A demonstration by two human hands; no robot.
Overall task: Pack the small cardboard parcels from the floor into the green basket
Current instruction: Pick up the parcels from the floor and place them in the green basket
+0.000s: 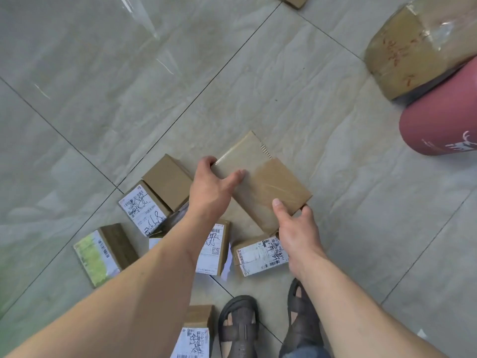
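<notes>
I hold a flat taped cardboard parcel (pixel 260 179) above the floor with both hands. My left hand (pixel 210 189) grips its near-left end, thumb on top. My right hand (pixel 299 233) grips its near-right corner. Under and around my arms several small parcels lie on the tiles: a plain brown one (pixel 167 182), one with a scribbled white label (pixel 143 209), one with a green-tinted label (pixel 100 250), a labelled one (pixel 213 246) under my left wrist, another (pixel 258 255) by my right wrist, and one (pixel 195 334) beside my feet. No green basket is in view.
A large taped cardboard box (pixel 418 45) stands at the upper right, with a dark pink cylinder (pixel 441 120) lying in front of it. Another box corner (pixel 294 0) shows at the top edge. My sandalled feet (pixel 271 324) stand at the bottom. Grey floor tiles (pixel 103 73) stretch to the left.
</notes>
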